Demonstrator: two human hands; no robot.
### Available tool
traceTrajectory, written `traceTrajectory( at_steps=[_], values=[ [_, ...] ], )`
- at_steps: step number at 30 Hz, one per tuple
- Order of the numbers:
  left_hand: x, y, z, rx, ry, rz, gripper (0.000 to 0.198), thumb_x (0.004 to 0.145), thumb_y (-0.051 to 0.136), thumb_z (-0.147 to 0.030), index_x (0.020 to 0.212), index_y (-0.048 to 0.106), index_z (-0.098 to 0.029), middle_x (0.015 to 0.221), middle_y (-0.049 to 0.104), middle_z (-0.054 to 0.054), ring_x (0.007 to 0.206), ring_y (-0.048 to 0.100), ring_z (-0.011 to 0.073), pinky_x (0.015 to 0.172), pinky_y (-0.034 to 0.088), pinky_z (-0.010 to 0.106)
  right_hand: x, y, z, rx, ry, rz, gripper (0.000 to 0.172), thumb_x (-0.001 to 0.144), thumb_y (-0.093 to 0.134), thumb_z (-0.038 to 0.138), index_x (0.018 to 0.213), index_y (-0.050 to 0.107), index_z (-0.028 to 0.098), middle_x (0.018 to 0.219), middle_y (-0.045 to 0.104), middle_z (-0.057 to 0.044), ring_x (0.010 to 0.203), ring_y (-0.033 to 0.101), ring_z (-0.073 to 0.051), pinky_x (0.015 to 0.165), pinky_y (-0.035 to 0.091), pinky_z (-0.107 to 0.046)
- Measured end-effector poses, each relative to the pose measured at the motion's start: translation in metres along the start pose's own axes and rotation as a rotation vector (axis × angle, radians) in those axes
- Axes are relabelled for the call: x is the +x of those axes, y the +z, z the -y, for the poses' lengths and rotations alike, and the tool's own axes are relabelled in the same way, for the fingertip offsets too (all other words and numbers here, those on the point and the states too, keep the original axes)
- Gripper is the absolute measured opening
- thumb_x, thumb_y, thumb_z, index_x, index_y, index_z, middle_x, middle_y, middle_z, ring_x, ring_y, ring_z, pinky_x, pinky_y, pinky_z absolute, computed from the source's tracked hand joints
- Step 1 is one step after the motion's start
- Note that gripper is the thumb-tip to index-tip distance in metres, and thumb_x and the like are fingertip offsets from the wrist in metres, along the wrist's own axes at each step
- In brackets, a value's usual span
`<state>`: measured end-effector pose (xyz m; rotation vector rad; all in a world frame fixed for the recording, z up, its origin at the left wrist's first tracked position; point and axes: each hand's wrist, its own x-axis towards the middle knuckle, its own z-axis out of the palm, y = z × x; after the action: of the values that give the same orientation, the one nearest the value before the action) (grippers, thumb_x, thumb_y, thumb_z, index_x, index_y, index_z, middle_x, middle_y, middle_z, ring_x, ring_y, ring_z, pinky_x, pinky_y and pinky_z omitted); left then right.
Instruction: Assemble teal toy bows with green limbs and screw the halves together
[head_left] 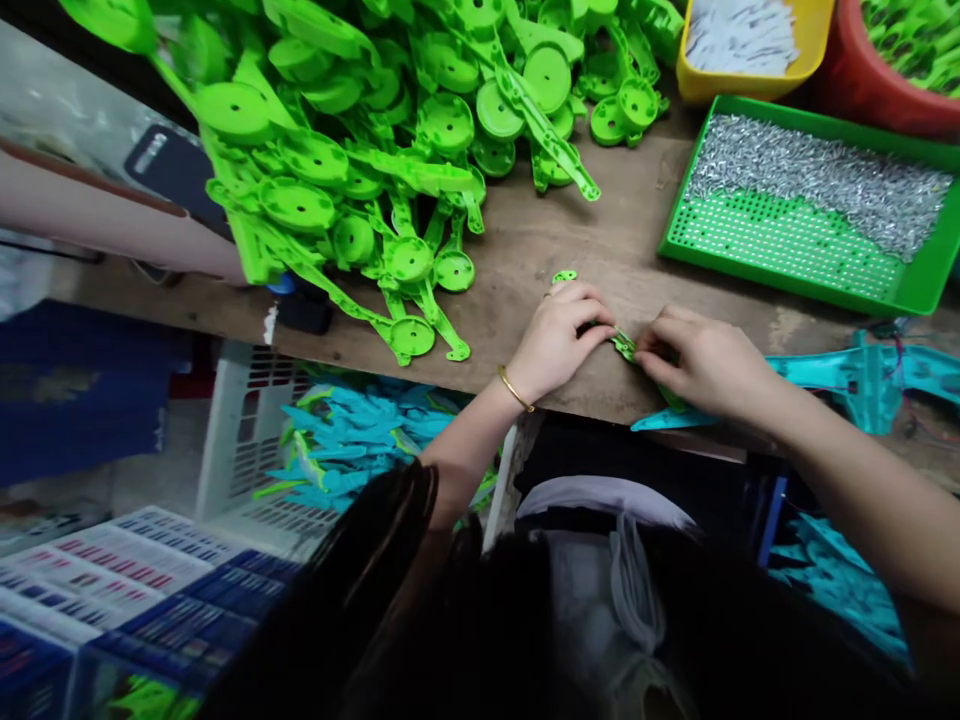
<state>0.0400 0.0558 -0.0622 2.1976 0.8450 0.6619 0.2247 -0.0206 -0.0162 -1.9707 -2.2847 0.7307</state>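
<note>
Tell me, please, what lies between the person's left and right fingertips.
In the head view, a short stretch of a green piece shows between the left hand and the right hand, above the wooden tabletop.

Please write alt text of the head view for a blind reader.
A left hand and right hand handle a partly hidden green part at a wooden table. Green plastic pieces are heaped at left, a tray of metal bits at right.

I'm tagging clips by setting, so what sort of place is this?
Probably a small assembly workshop: heaped green plastic parts on a wooden bench, a green tray of small metal pieces, and a white crate full of turquoise parts.
</note>
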Motion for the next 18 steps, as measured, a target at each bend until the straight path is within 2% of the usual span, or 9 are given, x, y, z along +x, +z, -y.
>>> traceTrajectory(
  at_steps=[3,7,13,18],
  values=[
    [0.002,0.004,-0.001,0.008,-0.051,-0.004,0.007,0.081,0.068,-0.02,0.075,0.068,-0.017,0.088,0.064,0.001,0.091,0.058,0.0168,0.088,0.045,0.034,0.006,-0.001,0.003,0.186,0.122,0.035,0.011,0.078,0.053,0.025,0.078,0.062,0.018,0.081,0.064,-0.004,0.067,0.055,-0.014,0.059,0.035,-0.025],
    [0.002,0.005,0.001,-0.012,-0.047,-0.012,0.005,0.081,0.069,-0.02,0.084,0.069,-0.017,0.087,0.064,0.001,0.091,0.058,0.0167,0.09,0.044,0.035,0.013,-0.003,0.007,0.241,0.293,0.102,0.009,0.074,0.056,0.025,0.073,0.063,0.019,0.069,0.065,-0.001,0.059,0.053,-0.013,0.057,0.035,-0.025],
    [0.002,0.005,0.006,-0.017,-0.054,0.01,0.007,0.083,0.067,-0.024,0.08,0.071,-0.019,0.087,0.062,0.0,0.09,0.058,0.0168,0.089,0.044,0.036,0.023,-0.005,0.005,0.224,0.32,0.149,0.01,0.073,0.059,0.027,0.07,0.064,0.019,0.064,0.063,-0.001,0.053,0.05,-0.012,0.052,0.034,-0.024],
    [0.0,0.007,0.008,-0.032,-0.026,-0.037,0.003,0.081,0.069,-0.021,0.079,0.071,-0.02,0.086,0.063,-0.001,0.088,0.057,0.0157,0.087,0.044,0.034,0.023,-0.004,0.009,0.115,0.38,0.192,0.013,0.076,0.057,0.03,0.077,0.065,0.02,0.072,0.066,-0.004,0.059,0.051,-0.014,0.052,0.029,-0.025]
  ],
)
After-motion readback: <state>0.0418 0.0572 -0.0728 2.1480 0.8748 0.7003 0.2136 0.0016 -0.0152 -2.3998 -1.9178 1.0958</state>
